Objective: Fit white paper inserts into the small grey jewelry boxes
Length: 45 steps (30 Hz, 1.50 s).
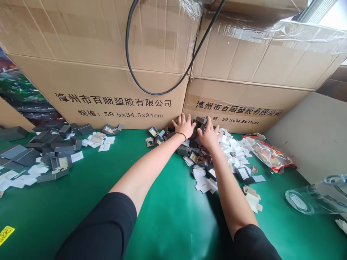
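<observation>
Apparently dark boxes, partly behind the fingers

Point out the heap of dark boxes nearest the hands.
The right heap, nearer the packet: left hand and right hand are both at it, while the left heap has no hand near.

The boxes are dark grey, the papers white, the tabletop green.

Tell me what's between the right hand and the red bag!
In the head view, a heap of white papers lies between the right hand and the red bag.
</observation>
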Tool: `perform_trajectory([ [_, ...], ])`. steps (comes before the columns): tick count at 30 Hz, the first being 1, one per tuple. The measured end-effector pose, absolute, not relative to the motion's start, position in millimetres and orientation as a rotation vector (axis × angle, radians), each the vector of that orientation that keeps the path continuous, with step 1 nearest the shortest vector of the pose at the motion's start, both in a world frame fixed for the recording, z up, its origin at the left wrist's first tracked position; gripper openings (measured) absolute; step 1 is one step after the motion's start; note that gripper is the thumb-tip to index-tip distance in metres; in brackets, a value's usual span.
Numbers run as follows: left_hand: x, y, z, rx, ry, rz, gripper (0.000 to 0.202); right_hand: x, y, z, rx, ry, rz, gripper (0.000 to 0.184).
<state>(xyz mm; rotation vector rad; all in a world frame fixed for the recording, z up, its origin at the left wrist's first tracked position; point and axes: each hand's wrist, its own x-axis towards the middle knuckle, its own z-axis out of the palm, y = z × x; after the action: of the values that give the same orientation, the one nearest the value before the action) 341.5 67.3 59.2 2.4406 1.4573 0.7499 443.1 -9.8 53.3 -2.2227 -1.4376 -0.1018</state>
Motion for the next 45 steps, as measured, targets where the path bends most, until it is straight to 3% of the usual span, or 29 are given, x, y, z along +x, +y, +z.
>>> perform_trajectory([
  [9,214.7,14.8,23.3,2.609,1.008,0.981,0.036,477.5,-21.4,61.2,-2.171,-1.555,-0.016,0.069],
  [12,143.2,1.6,3.6,2.52,1.082,0.952,0.031,444.9,-35.5,81.0,-2.018,-1.448,-0.206,0.07],
  [14,93.7,0.5,-6.1,2.479,1.215,0.889,0.03,397.5,-44.7,88.0,-1.764,-1.52,-0.206,0.059],
  [18,10.0,-3.1,-13.4,2.561,1.317,0.845,0.032,283.7,-49.7,68.9,-1.281,-2.024,0.214,0.036],
  [21,-26.5,-21.5,-12.3,2.65,1.353,0.865,0.031,216.8,-35.7,42.0,-1.141,-2.093,0.511,0.044],
  [26,-41.1,-52.8,0.8,2.758,1.382,0.854,0.032,147.7,5.4,17.7,-1.257,-1.876,0.668,0.045],
  [29,-41.8,-57.1,15.0,2.706,1.723,0.944,0.033,125.3,24.5,5.4,-1.324,-1.905,0.644,0.034],
  [35,-61.9,-57.7,26.8,2.332,2.429,0.648,0.062,122.3,33.0,-20.6,-1.337,-1.985,0.634,0.032],
  [39,-79.8,-52.7,21.5,2.218,2.415,0.418,0.053,125.7,32.6,-27.3,-1.284,-2.028,0.618,0.033],
  [42,-77.3,-48.1,15.4,2.313,2.266,0.484,0.05,122.7,46.8,-28.3,-1.216,-2.001,0.591,0.023],
  [45,-60.4,-45.3,6.6,2.419,2.047,0.623,0.052,117.1,72.6,-26.8,-1.267,-1.963,0.5,0.026],
])
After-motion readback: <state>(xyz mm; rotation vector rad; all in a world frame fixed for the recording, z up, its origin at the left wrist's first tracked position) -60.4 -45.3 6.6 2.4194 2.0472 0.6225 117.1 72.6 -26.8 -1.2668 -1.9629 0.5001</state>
